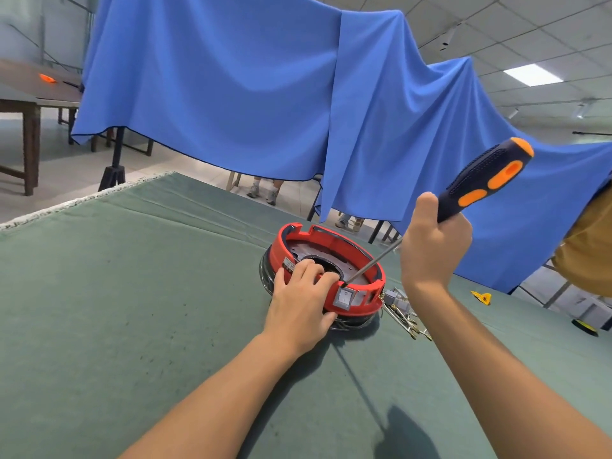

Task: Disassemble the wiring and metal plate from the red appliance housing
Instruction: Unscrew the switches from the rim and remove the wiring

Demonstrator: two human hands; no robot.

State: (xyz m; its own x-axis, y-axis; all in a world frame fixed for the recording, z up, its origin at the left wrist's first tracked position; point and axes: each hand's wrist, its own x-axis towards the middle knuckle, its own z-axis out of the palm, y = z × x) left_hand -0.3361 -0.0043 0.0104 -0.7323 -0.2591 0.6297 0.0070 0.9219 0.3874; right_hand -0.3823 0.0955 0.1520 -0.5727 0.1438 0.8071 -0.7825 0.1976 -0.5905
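Right hand (435, 241) clenches the screwdriver (463, 197), tip at the red housing (326, 270) rim mid-frame; left hand (303, 301) grips the rim's near-left edge.

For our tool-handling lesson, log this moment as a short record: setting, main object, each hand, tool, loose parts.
setting: green cloth table, blue drape behind
main object: red housing, round, open side up
left hand: grips the housing's near rim
right hand: grips screwdriver
tool tip: at the inner rim, above the switch
loose parts: wiring pieces right of housing
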